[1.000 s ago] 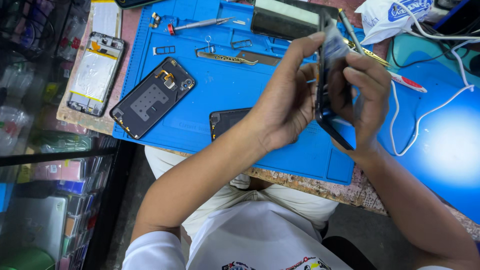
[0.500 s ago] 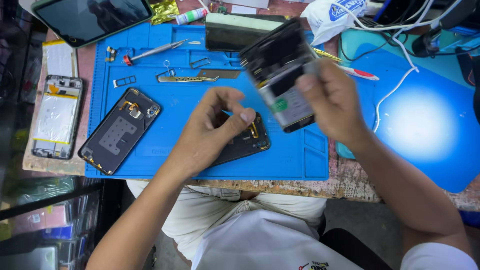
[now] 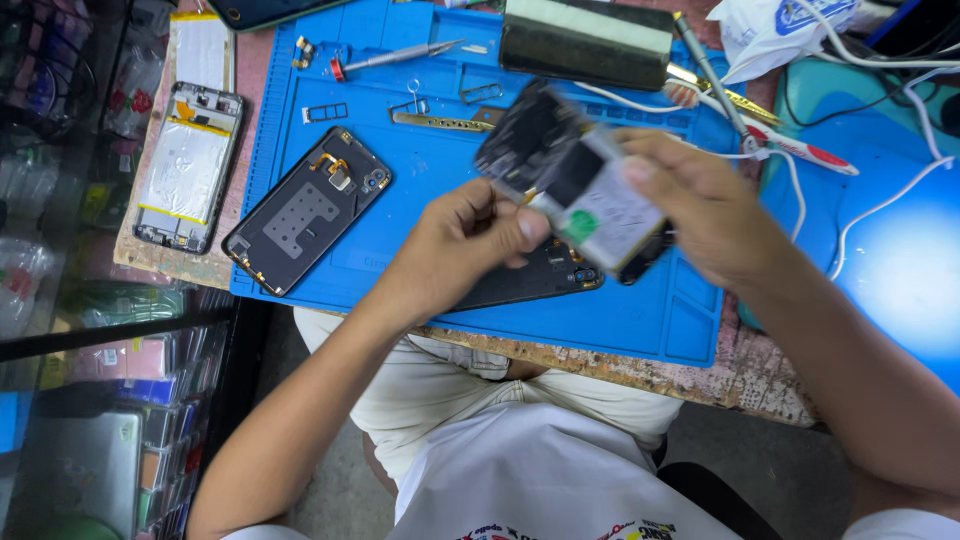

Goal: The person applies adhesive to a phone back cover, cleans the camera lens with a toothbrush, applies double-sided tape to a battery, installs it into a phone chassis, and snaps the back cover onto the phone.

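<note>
My right hand (image 3: 705,205) holds an opened phone body (image 3: 580,175) above the blue work mat (image 3: 430,170), its inner side with a pale battery and dark board facing up; it is blurred by motion. My left hand (image 3: 455,245) pinches at the phone's lower left edge with thumb and forefinger. Under both hands another dark phone part (image 3: 540,280) lies flat on the mat, partly hidden.
A dark phone back cover (image 3: 305,210) lies on the mat's left. An open phone with a white battery (image 3: 190,165) rests on the wooden bench left of the mat. Screwdriver (image 3: 395,58), metal pry tool (image 3: 440,120), white cables (image 3: 880,200) and a dark box (image 3: 585,40) lie farther back.
Both hands and the held phone have moved lower and left in view, and the phone has tilted flatter so its inner side faces up. The camera view shifted too.
</note>
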